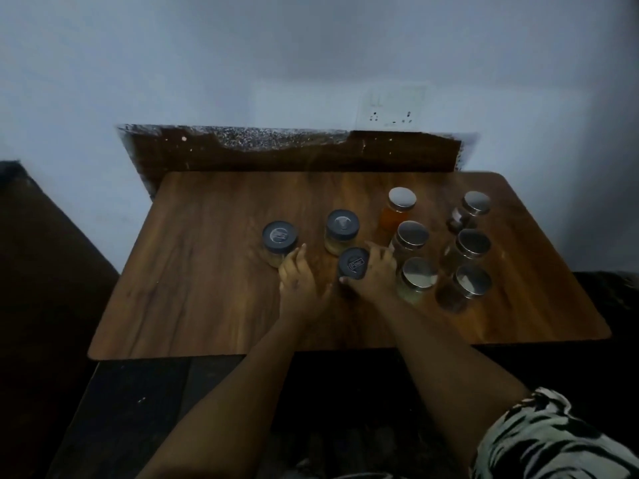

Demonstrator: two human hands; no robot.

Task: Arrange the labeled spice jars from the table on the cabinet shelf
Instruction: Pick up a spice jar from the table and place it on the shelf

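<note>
1. Surface [193,281] of brown wood is carrying all nine jars that are showing, so by my judgement the arranging is barely starting; no jar is sitting on a shelf anywhere in view.
2. Both bare arms are reaching in from the bottom edge, and a patterned sleeve [553,440] is showing at the lower right.
3. Six steel-lidded jars [473,244] are standing close together in two rows on the right half, one of them holding something orange.
4. Three dark-lidded jars are standing left of them: the left dark-lidded jar [279,240], the middle dark-lidded jar [341,234] and the near dark-lidded jar [353,263].
5. Right hand [375,275] is wrapping around the near dark-lidded jar, thumb on its front and fingers curling behind it.
6. Left hand [299,276] is lying with fingers straight, fingertips touching or almost touching the left dark-lidded jar; whether it is gripping is not clear.
7. Cabinet and shelf are lying out of view, labels are too dim and blurred for reading, and most contents are hard to tell.
</note>
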